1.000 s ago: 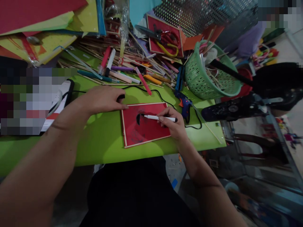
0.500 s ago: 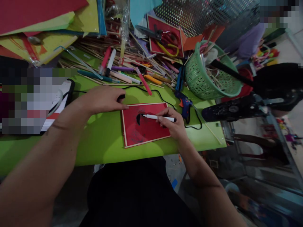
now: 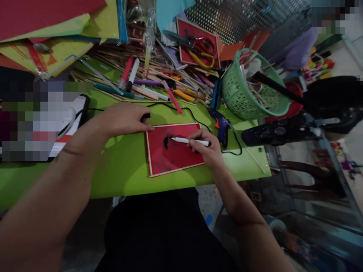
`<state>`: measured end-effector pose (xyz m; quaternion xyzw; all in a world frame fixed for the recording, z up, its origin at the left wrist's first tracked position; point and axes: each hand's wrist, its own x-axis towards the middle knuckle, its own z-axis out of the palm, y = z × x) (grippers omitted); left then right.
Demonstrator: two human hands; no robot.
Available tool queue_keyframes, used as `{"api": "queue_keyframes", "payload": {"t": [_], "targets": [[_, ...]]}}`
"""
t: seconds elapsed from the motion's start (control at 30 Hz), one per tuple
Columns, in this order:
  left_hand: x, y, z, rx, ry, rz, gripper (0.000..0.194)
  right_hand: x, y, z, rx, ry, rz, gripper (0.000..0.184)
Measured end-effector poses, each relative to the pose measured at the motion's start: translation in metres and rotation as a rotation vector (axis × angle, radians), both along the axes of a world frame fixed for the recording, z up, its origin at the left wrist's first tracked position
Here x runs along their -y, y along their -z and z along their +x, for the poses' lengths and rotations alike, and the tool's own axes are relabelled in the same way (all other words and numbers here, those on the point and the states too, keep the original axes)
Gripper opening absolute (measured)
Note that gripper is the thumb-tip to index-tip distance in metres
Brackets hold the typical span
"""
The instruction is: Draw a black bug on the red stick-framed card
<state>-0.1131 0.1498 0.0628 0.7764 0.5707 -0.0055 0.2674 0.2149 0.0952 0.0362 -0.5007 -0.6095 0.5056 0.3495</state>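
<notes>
A red rectangular board (image 3: pixel 184 158) edged with thin pale wooden strips lies on the green tabletop. On it is a black half-moon mark (image 3: pixel 166 143), with dark smudges around it and lower down. My right hand (image 3: pixel 211 151) pinches a white marker (image 3: pixel 181 140), and the black tip touches the board beside the mark. My left hand (image 3: pixel 121 118) is at the board's upper left corner, its thumb against the edge. Between its curled fingers is a small black marker cap (image 3: pixel 145 115).
A blue glue gun (image 3: pixel 222 126) with a black cord lies right of the board. Behind are several markers, a heap of thin sticks, scissors (image 3: pixel 201 56) on another red board, and a green basket (image 3: pixel 241 94). Coloured paper (image 3: pixel 51 19) is stacked at the back left.
</notes>
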Motion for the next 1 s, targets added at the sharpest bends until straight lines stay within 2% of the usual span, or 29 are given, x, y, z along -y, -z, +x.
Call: {"api": "queue_keyframes", "payload": {"t": [0.13,0.4,0.57,0.77,1.0], "targets": [[0.001,-0.002,0.0,-0.024,0.004,-0.021,0.042,0.0,-0.002,-0.002,0.015,0.001,-0.003,0.035],[-0.002,0.005,-0.001,0.02,-0.03,-0.046,0.041,0.0,-0.006,-0.005,0.007,-0.003,-0.003,0.035],[-0.002,0.001,0.0,0.002,-0.022,-0.048,0.038,0.0,-0.006,-0.006,0.028,-0.008,0.003,0.034],[0.001,-0.003,0.001,-0.03,0.004,-0.035,0.043,-0.001,0.0,-0.001,0.022,-0.021,0.027,0.027],[-0.001,0.001,0.0,-0.01,-0.003,-0.033,0.04,0.0,0.004,0.005,0.026,-0.007,0.013,0.032]]}}
